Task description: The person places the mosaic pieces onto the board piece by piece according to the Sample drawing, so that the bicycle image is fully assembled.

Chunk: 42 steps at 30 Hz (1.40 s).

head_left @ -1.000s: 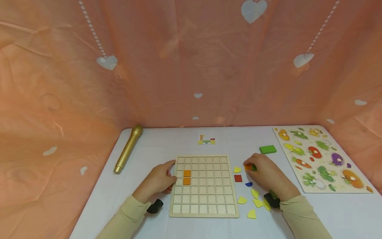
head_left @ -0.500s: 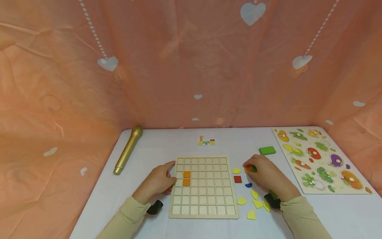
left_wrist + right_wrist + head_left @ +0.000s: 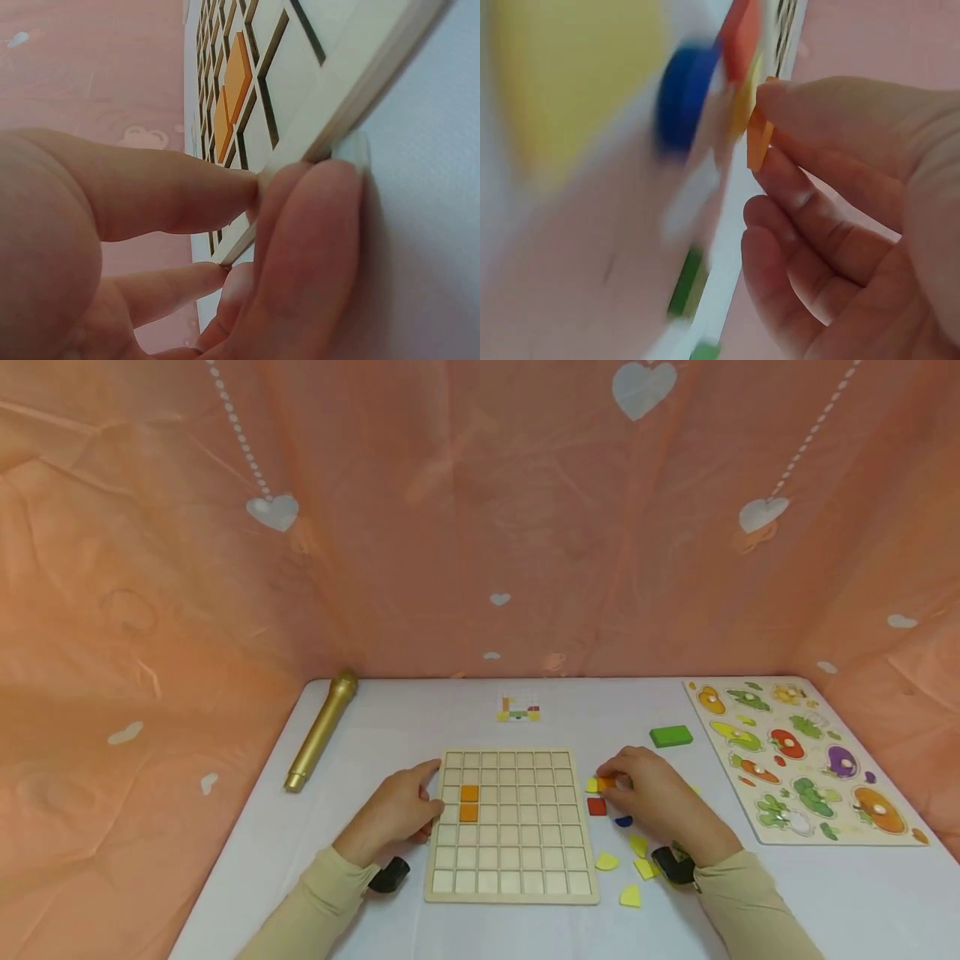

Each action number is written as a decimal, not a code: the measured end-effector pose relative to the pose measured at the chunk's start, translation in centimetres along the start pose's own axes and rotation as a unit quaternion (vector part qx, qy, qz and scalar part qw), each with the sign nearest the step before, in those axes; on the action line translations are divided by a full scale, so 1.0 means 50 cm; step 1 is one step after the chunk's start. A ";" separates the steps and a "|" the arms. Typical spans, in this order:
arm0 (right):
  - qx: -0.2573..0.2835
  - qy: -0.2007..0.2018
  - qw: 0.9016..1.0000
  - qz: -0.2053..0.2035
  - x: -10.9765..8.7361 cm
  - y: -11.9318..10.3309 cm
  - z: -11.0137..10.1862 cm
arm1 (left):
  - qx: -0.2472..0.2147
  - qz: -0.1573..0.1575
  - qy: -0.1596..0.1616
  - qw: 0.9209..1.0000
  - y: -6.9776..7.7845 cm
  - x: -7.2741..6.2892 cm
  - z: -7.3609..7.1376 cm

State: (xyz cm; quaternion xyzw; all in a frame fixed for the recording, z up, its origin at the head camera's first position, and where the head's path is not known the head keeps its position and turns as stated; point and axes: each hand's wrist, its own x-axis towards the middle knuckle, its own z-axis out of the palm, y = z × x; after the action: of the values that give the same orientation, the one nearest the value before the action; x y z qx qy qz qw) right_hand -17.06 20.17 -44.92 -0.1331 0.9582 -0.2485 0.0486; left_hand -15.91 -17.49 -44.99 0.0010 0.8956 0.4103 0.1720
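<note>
My left hand (image 3: pixel 400 803) grips the left edge of a wooden grid board (image 3: pixel 512 898). In the left wrist view its thumb lies on the board's rim (image 3: pixel 390 56), with curled fingers along the outer side. Two orange square tiles, an upper one (image 3: pixel 469 792) and a lower one (image 3: pixel 468 812), sit in neighbouring cells of one column. Between thumb and index finger, my right hand (image 3: pixel 648 789) pinches another orange tile (image 3: pixel 757 142), just right of the board. This tile partly covers a yellow piece (image 3: pixel 592 786) in the head view. Close by lie a red square (image 3: pixel 596 807) and a blue half-round piece (image 3: pixel 624 821).
Several yellow pieces (image 3: pixel 630 896) are scattered right of the board. Behind the right hand lies a green block (image 3: pixel 671 737). A pattern card (image 3: pixel 518 706) is at the back, a gold microphone (image 3: pixel 322 731) at left, and a vegetable peg puzzle (image 3: pixel 855 837) at right.
The right hand has shifted left toward the board with the orange tile, now over the yellow piece. My left hand has stayed at the board's edge.
</note>
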 end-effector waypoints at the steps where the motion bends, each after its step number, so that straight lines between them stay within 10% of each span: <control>1: 0.005 -0.003 1.000 -0.003 0.004 -0.010 0.003 | 0.003 0.000 0.001 1.000 0.000 0.000 -0.001; 19: -0.014 -0.019 0.980 -0.196 0.069 -0.257 0.136 | -0.004 0.009 -0.009 1.000 -0.004 0.007 -0.004; 42: -0.048 -0.031 0.968 -0.245 0.049 -0.293 0.178 | 0.013 0.026 -0.002 1.000 -0.013 0.008 -0.003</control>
State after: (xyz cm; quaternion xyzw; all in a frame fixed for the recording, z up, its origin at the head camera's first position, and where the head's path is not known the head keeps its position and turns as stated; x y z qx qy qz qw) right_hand -14.60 3.06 -45.60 -0.3740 0.9050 -0.2027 0.0098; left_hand -16.25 -17.95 -45.49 0.0269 0.9003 0.4026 0.1629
